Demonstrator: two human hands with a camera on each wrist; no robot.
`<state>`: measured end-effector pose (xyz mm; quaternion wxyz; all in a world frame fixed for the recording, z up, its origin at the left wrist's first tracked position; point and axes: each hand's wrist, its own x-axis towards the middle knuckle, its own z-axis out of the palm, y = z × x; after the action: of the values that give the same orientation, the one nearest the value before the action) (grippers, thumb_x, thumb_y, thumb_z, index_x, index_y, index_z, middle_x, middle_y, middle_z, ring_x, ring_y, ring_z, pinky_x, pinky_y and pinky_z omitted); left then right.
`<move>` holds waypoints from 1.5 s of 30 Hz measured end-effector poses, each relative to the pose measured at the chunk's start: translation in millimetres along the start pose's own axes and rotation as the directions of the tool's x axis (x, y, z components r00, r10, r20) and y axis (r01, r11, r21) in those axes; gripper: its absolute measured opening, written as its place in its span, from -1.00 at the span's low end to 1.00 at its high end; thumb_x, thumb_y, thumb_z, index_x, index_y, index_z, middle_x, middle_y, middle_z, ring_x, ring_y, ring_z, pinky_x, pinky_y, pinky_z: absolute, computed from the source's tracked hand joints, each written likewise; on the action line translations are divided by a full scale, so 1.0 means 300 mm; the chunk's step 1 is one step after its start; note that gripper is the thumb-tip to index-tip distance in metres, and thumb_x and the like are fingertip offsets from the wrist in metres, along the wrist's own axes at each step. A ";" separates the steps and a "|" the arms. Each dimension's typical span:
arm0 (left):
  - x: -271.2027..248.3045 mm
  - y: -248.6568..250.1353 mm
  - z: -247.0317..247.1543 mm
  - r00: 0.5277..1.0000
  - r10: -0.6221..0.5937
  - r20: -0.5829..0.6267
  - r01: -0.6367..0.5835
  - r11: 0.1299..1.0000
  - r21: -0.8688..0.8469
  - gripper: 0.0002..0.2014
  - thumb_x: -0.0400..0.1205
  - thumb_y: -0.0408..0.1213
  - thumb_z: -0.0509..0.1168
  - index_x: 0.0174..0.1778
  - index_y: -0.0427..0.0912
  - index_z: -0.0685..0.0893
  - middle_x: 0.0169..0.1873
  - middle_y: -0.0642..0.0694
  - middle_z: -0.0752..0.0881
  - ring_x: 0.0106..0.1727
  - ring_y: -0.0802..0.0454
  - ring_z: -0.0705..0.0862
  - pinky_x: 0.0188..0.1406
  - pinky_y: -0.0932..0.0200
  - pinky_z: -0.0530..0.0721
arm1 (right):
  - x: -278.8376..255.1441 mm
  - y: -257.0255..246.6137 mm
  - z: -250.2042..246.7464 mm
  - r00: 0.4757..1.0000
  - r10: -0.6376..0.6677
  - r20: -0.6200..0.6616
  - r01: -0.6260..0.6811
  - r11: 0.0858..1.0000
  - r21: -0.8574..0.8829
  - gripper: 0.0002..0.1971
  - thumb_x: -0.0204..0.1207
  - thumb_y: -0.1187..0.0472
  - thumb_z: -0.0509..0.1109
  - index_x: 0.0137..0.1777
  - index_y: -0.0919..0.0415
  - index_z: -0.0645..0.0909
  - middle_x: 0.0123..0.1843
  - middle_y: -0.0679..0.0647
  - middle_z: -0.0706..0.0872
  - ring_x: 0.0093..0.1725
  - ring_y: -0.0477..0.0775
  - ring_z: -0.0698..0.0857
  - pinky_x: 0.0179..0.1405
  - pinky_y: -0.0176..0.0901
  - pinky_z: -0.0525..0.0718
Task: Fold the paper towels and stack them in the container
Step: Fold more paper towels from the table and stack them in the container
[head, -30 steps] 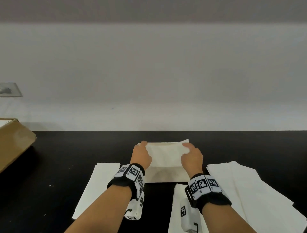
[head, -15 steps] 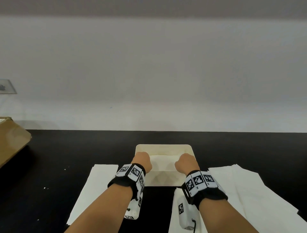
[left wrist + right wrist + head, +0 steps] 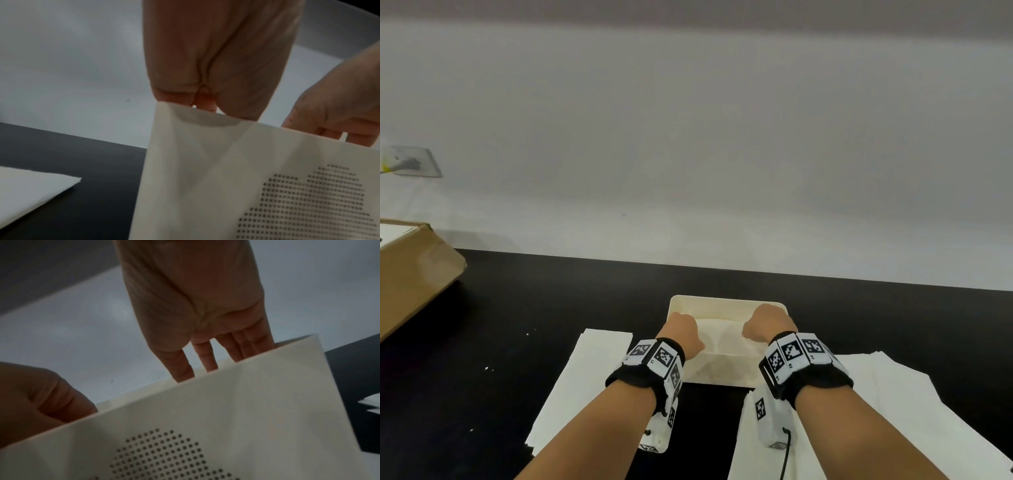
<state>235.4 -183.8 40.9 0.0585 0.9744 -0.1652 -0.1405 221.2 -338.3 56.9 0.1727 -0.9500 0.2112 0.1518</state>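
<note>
Container (image 3: 726,371): cream box on the black table (image 3: 500,342), between your wrists.
Folded towel (image 3: 717,330): lying inside it.
Left hand (image 3: 681,334): reaching in; grip unclear.
Right hand (image 3: 767,323): fingers straight (tips hidden), reaching in.
Loose towels (image 3: 582,380): flanking the container.

The container (image 3: 726,371) is showing cream-white, its wall carrying a patch of small dark dots (image 3: 304,203). White paper towels (image 3: 582,383) are lying on the black counter (image 3: 500,308). A brown cardboard box (image 3: 414,274) is sitting beneath a pale grey wall (image 3: 688,137).
</note>
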 end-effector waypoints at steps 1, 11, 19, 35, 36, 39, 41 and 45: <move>-0.001 0.000 0.001 1.000 -0.006 -0.002 0.006 1.000 -0.001 -0.60 0.70 -0.12 0.13 0.20 -0.41 0.61 0.23 -0.26 0.65 0.30 -0.14 0.58 0.27 0.15 0.52 | 0.004 0.000 -0.003 1.000 0.002 -0.002 -0.002 1.000 -0.002 -0.72 0.57 0.23 0.21 0.21 0.27 0.57 0.13 0.11 0.66 0.04 0.08 0.62 0.00 -0.20 0.53; 0.025 0.000 0.016 0.998 -0.061 0.014 0.061 0.996 -0.063 -0.60 0.68 -0.11 0.20 0.26 -0.38 0.58 0.26 -0.24 0.61 0.31 -0.10 0.57 0.27 0.17 0.54 | 0.040 0.050 0.026 0.998 -0.060 0.028 0.059 0.998 0.037 -0.75 0.57 0.24 0.27 0.19 0.32 0.58 0.20 0.16 0.68 0.20 0.13 0.65 0.06 -0.20 0.55; 0.037 0.017 0.025 0.996 -0.080 0.030 0.082 0.995 -0.055 -0.62 0.68 -0.11 0.17 0.17 -0.38 0.63 0.05 -0.22 0.65 0.26 -0.12 0.62 0.21 0.17 0.55 | 0.040 0.079 0.057 0.996 -0.085 0.041 0.083 0.996 0.037 -0.69 0.57 0.21 0.29 0.26 0.34 0.54 0.17 0.18 0.65 0.18 0.13 0.64 0.11 -0.23 0.58; -0.113 -0.086 0.007 0.901 -0.214 -0.378 0.005 0.875 -0.483 -0.66 0.65 -0.27 0.25 0.35 -0.15 0.55 0.39 -0.07 0.46 0.34 0.01 0.53 0.23 0.29 0.47 | -0.159 -0.045 0.044 0.932 -0.274 -0.237 0.344 0.875 0.339 -0.69 0.61 0.14 0.28 0.34 0.11 0.58 0.36 0.04 0.62 0.37 0.05 0.55 0.41 -0.15 0.47; -0.135 -0.115 0.009 0.891 -0.254 -0.377 0.025 0.856 -0.516 -0.66 0.64 -0.27 0.27 0.35 -0.14 0.54 0.38 -0.08 0.47 0.34 0.00 0.54 0.23 0.26 0.49 | -0.192 -0.069 0.051 0.925 -0.294 -0.242 0.368 0.854 0.368 -0.71 0.61 0.14 0.29 0.30 0.08 0.60 0.34 0.01 0.64 0.34 0.03 0.57 0.38 -0.18 0.48; -0.200 -0.230 0.028 0.881 -0.371 -0.294 0.154 0.812 -0.563 -0.60 0.62 -0.26 0.30 0.40 -0.13 0.50 0.38 -0.13 0.48 0.33 -0.03 0.56 0.26 0.19 0.53 | -0.278 -0.148 0.095 0.909 -0.374 -0.185 0.417 0.805 0.423 -0.75 0.61 0.16 0.29 0.25 0.07 0.64 0.28 -0.03 0.67 0.21 -0.05 0.62 0.24 -0.32 0.50; -0.238 -0.316 0.055 0.879 -0.440 -0.184 0.274 0.782 -0.560 -0.54 0.61 -0.23 0.32 0.43 -0.16 0.45 0.40 -0.18 0.46 0.34 -0.09 0.55 0.32 0.13 0.52 | -0.331 -0.199 0.149 0.904 -0.410 -0.122 0.417 0.781 0.464 -0.75 0.61 0.17 0.29 0.24 0.08 0.66 0.24 -0.04 0.69 0.15 -0.10 0.63 0.16 -0.39 0.47; -0.296 -0.449 0.119 0.825 -0.565 0.030 0.514 0.727 -0.455 -0.39 0.58 -0.11 0.35 0.50 -0.23 0.32 0.42 -0.25 0.39 0.44 -0.18 0.43 0.39 0.02 0.51 | -0.370 -0.290 0.316 0.915 -0.397 0.077 0.314 0.818 0.482 -0.70 0.59 0.17 0.33 0.31 0.07 0.60 0.28 0.02 0.67 0.25 -0.05 0.62 0.22 -0.35 0.49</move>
<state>185.7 -29.8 7.9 0.2448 0.9463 0.1656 -0.1310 144.2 -188.3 35.1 0.4357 -0.8873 0.0435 0.1449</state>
